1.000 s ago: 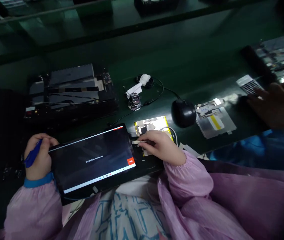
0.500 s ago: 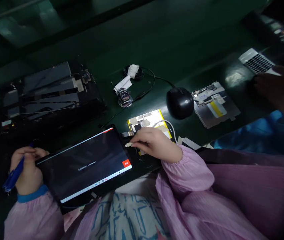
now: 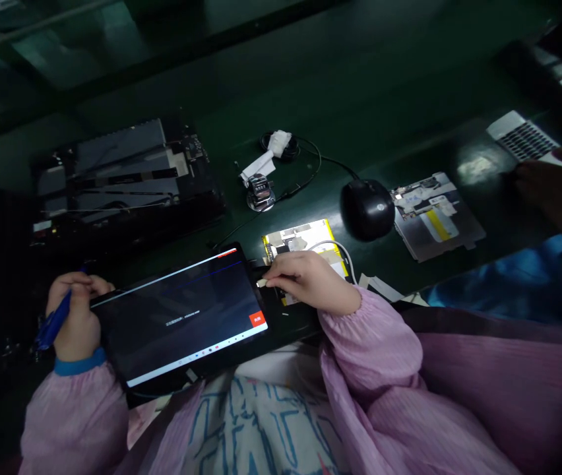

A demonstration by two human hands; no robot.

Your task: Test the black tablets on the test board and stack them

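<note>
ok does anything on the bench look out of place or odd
Possibly the tablet screen: a thin blue line crosses its upper part, perhaps a display glitch. A small pale scrap lies loose near the right hand.

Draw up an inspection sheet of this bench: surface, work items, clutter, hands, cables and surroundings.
Surface: dark green bench, glossy with bright reflections.
Work items: tablet, screen lit; yellow-edged part lying beyond its right edge.
Clutter: black mouse, small metal counter, white paper strips.
Hands: left hand holds a blue pen at the tablet's left; right hand pinches a pale connector by its right edge, plugged in or not unclear.
Cables: white cable arching by the yellow-edged part; black cord, partly coiled.
Surroundings: dark device stack behind the tablet; another person's hand far right, dim.
</note>
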